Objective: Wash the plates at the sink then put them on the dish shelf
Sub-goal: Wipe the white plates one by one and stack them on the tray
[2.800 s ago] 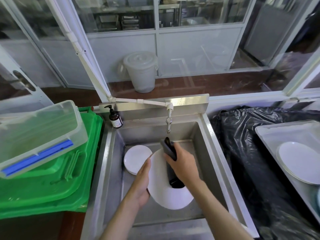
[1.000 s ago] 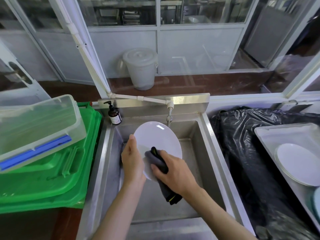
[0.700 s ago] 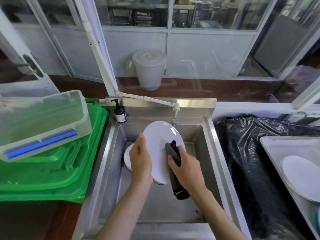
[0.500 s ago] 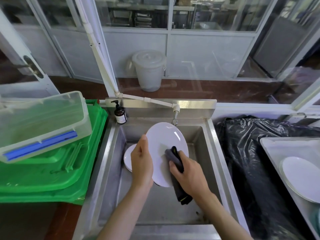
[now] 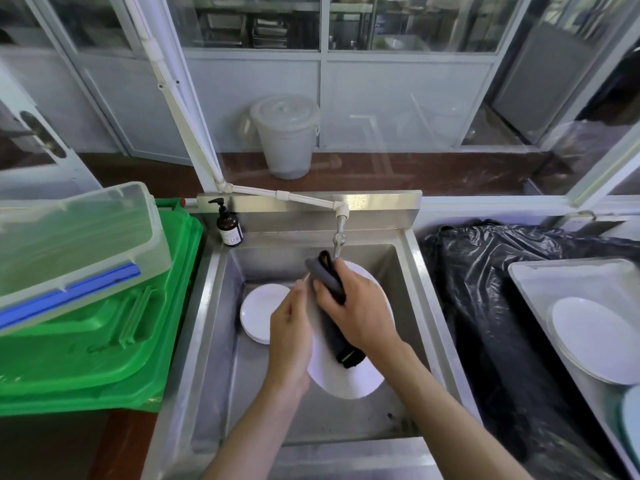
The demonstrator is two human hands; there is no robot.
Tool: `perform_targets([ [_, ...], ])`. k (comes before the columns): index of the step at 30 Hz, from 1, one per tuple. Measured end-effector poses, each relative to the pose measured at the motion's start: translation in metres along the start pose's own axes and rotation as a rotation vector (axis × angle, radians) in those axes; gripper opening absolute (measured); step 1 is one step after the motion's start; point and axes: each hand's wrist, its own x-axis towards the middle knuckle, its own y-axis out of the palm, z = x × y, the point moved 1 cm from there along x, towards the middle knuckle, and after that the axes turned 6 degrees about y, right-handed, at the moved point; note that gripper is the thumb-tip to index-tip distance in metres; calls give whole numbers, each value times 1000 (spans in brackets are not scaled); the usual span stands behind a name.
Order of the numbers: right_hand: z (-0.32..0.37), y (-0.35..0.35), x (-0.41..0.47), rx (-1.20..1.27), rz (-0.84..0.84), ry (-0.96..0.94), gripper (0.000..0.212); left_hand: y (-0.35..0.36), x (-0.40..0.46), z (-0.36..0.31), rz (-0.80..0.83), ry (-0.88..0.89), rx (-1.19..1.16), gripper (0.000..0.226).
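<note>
Since a moment ago I've tipped the plate [image 5: 349, 379] flatter and lower over the sink [image 5: 408, 271], and my right hand [image 5: 360, 313] has slid the dark cloth [image 5: 332, 306] up toward the tap [image 5: 338, 240]. My left hand [image 5: 289, 337] grips the plate's left rim; my right clutches the cloth, scrubbing unfinished

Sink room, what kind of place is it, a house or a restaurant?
Probably a restaurant's dishwashing area: a deep steel sink, stacked metal trays behind glass, and a tray of white plates beside it.
</note>
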Motion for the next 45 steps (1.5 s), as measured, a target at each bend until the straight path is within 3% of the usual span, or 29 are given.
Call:
perform_targets([
  [5, -21, -5, 9, 124, -102, 265, 27, -4, -2, -4, -26, 38, -9, 30],
  [10, 21, 9, -3, 165, 52, 13, 26, 3, 2, -6, -68, -29, -64, 32],
  [12, 25, 11, 1, 119, 60, 1, 28, 2, 6, -4, -60, -35, -98, 34],
  [19, -24, 8, 11, -50, -122, 321, 26, -17, 14, -12, -110, 65, -20, 44],
  [21, -27, 12, -5, -104, -120, 393, 26, -19, 17, -14, -121, 49, -7, 50],
  [23, -23, 18, -25, -64, -65, 431, 24, -22, 20, -12, -161, 18, -32, 39],
  [29, 28, 35, -47, 178, 149, 201, 28, -16, 19, 0, -201, -56, -163, 49],
  [33, 38, 27, -15, 209, 94, 88, 32, -8, 10, -1, -136, -57, -193, 46],
  [35, 27, 22, 0, 175, 12, 98, 31, -6, 7, -5, -127, -4, -147, 39],
  [38, -4, 19, 9, 149, -103, 269, 25, -14, 7, -3, -118, 93, -36, 42],
  [41, -29, 23, -7, 91, -105, 385, 19, -24, 14, -3, -144, 86, -1, 46],
  [45, -14, 33, -42, 141, 87, 142, 25, -27, 21, 1, -178, 52, 6, 40],
])
